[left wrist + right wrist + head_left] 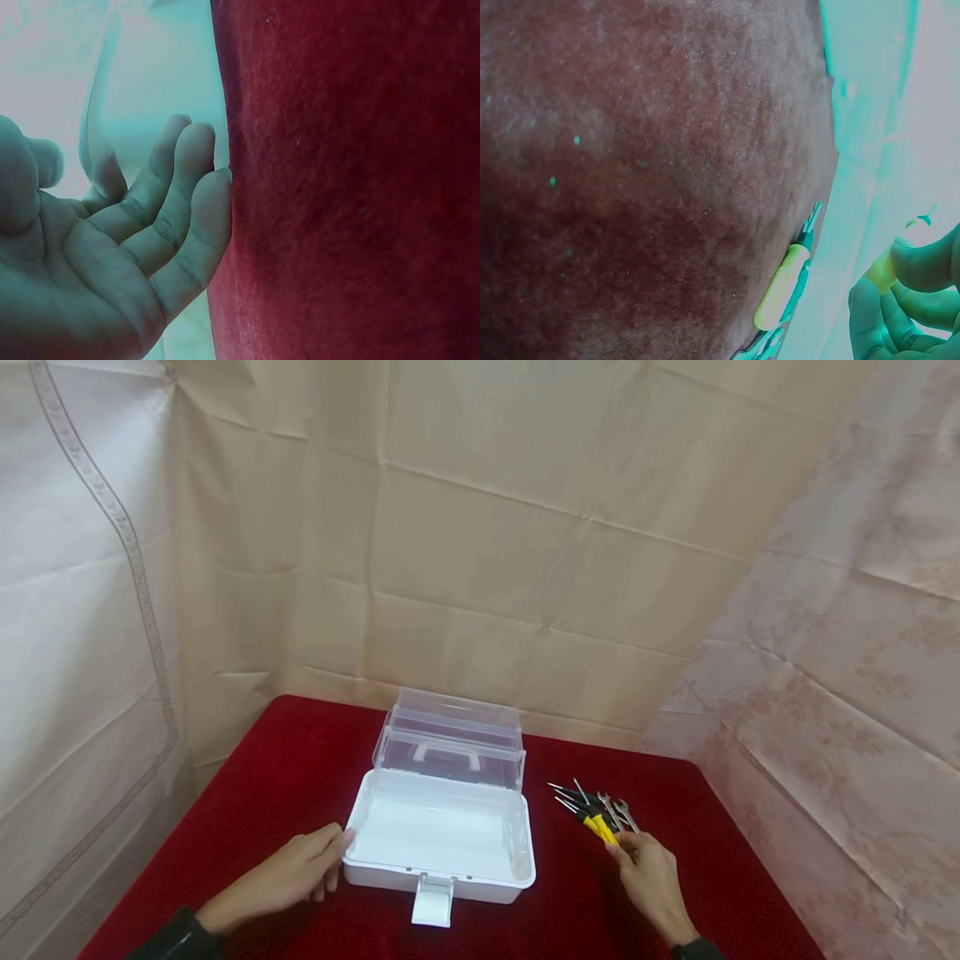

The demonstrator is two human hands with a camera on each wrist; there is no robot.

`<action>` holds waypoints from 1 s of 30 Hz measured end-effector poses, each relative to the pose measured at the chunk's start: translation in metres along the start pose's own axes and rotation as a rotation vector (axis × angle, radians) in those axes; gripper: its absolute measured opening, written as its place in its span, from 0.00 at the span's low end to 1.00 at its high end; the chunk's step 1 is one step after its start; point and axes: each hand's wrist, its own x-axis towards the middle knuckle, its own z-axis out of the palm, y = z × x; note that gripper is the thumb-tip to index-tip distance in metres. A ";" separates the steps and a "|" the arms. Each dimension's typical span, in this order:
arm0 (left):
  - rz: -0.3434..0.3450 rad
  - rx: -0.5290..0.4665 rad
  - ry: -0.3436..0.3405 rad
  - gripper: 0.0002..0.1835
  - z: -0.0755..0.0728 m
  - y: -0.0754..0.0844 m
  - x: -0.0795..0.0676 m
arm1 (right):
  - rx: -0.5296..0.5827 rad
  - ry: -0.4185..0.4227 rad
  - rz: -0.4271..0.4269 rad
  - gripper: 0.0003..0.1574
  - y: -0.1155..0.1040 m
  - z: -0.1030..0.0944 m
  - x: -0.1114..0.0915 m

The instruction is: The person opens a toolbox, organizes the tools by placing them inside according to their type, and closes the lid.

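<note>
A white toolbox (438, 831) with a raised clear lid (450, 739) stands on the red cloth, its front latch (432, 902) hanging down. My left hand (303, 864) holds its left rim, thumb at the edge and the other fingers along the outer wall; in the left wrist view this hand (142, 232) shows those fingers slightly bent. Right of the box, my right hand (648, 872) pinches a yellow-handled screwdriver (883, 271) between thumb and fingers. Another yellow-handled tool (781, 289) lies on the cloth. Silver wrenches (624, 814) lie beside the handles.
Several thin dark-handled tools (577, 795) lie in the same cluster, partly overlapping. The red cloth (300, 760) covers the table. A beige curtain (465, 568) hangs behind it, with pale fabric (847, 710) on the right side.
</note>
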 end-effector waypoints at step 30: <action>0.008 0.067 0.036 0.19 0.003 0.000 0.000 | 0.040 0.051 -0.044 0.11 -0.009 -0.004 -0.010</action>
